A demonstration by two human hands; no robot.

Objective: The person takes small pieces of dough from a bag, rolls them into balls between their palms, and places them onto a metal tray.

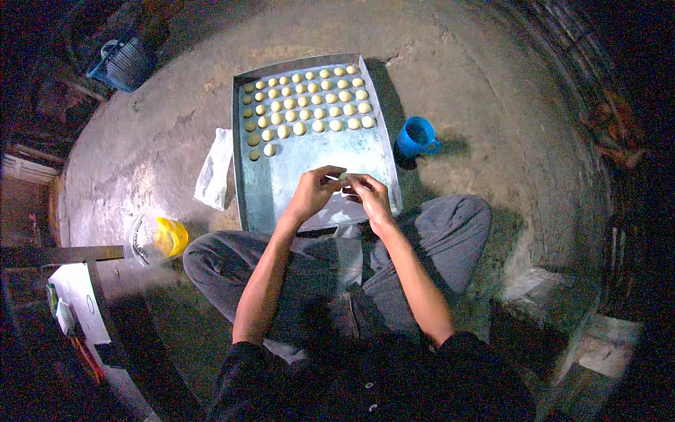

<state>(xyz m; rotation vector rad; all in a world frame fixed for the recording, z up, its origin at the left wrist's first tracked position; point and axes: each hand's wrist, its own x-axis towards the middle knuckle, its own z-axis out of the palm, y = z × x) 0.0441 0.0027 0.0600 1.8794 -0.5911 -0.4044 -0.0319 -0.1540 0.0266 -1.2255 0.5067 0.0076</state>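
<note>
Both my hands meet above the near part of a shallow metal tray (pixel 316 156). My left hand (pixel 314 191) is closed in a pinch, its fingertips pointing right. My right hand (pixel 373 200) pinches from the other side, fingers bent inward. Between the fingertips sits a small, dull roundish piece (pixel 343 176), mostly covered and too small to identify. Rows of pale, round dough balls (pixel 304 101) fill the far half of the tray, with two more starting a nearer row at the left. Bare metal shows around my hands.
Right of the tray stands a blue mug (pixel 416 137). A white sheet or bag (pixel 214 172) lies along its left side. A yellow container (pixel 171 237) is by my left knee. At the far left is a blue basket (pixel 123 67). My crossed legs border the tray's near edge.
</note>
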